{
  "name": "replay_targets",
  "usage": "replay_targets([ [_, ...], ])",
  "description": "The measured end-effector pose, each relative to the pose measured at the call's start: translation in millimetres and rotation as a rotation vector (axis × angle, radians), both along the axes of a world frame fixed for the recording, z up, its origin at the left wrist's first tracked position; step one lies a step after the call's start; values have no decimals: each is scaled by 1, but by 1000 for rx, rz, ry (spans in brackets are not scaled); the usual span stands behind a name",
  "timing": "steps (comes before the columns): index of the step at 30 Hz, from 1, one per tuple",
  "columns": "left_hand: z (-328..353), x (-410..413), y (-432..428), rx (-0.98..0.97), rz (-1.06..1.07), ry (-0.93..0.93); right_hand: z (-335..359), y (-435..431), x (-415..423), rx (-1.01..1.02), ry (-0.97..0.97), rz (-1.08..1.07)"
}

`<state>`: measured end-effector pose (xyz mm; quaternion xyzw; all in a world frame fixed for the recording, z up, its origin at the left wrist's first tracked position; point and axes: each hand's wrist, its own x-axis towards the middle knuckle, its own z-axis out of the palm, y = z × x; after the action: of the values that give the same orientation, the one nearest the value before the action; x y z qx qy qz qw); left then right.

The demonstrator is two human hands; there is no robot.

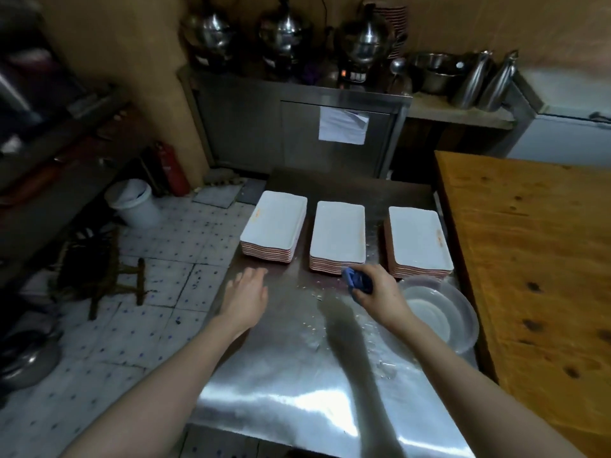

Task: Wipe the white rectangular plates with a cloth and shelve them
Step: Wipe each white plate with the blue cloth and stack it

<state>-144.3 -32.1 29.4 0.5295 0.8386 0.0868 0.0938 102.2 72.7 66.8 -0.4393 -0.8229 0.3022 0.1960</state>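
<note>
Three piles of white plates, left stack point(272, 223), middle stack point(339, 231) and right stack point(418, 238), sit in a row on the steel table point(297, 375). Long axes run away from the person. Lower plates show only reddish edges. Right hand point(380, 292) clenches a blue cloth point(357, 280) (mostly buried in fingers) just before the middle stack. Left hand point(246, 297) is flat, fingers straight, holding nothing. Paper sheet point(343, 125) on the cabinet: writing unreadable.

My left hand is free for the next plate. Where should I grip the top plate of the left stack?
Probably best: take the top plate by its near short rim, left hand coming from the front: that edge faces the hand, unobstructed.
</note>
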Motion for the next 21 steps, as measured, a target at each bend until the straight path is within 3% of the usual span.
replay_targets([
  [18, -1, -81, 64, 1, 205, -28, -1, 77, -89, -38, 82, 23],
  [21, -11, -90, 85, 41, 251, -110, -6, 92, -101, -58, 93, 12],
])
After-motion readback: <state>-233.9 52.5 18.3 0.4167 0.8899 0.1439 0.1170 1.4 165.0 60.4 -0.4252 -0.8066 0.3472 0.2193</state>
